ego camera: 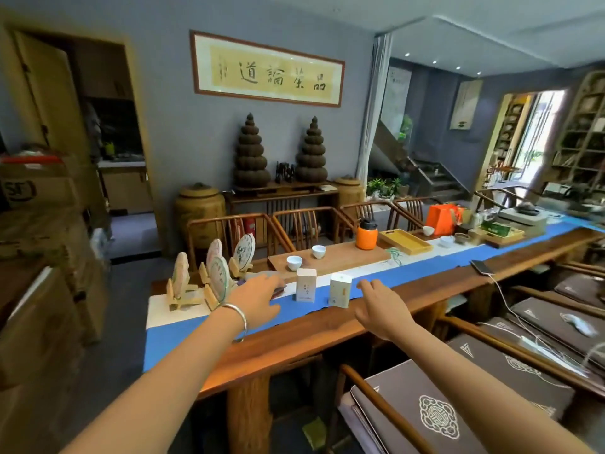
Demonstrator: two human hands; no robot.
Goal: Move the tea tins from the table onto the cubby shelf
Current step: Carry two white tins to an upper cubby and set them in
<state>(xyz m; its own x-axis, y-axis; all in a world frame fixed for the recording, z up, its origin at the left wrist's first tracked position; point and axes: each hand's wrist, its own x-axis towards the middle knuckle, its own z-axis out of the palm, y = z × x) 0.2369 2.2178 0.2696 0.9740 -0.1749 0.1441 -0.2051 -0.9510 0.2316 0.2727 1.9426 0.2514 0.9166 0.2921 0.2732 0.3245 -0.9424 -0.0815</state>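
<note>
Two white rectangular tea tins stand upright on the blue runner of the long wooden table [294, 345]: the left tin [306, 285] and the right tin [340, 290]. My left hand [258, 298], with a silver bangle on its wrist, reaches out to the left of the left tin, fingers spread and holding nothing. My right hand [379, 306] hovers just right of the right tin, fingers relaxed and empty. A cubby shelf [586, 126] stands far off at the right wall.
Round tea cakes on wooden stands [216, 276] sit left of my left hand. Behind the tins lie a wooden tray [347, 257] with two white cups and an orange jug [366, 234]. Wooden chairs line both sides; a phone [481, 267] with a cable lies further right.
</note>
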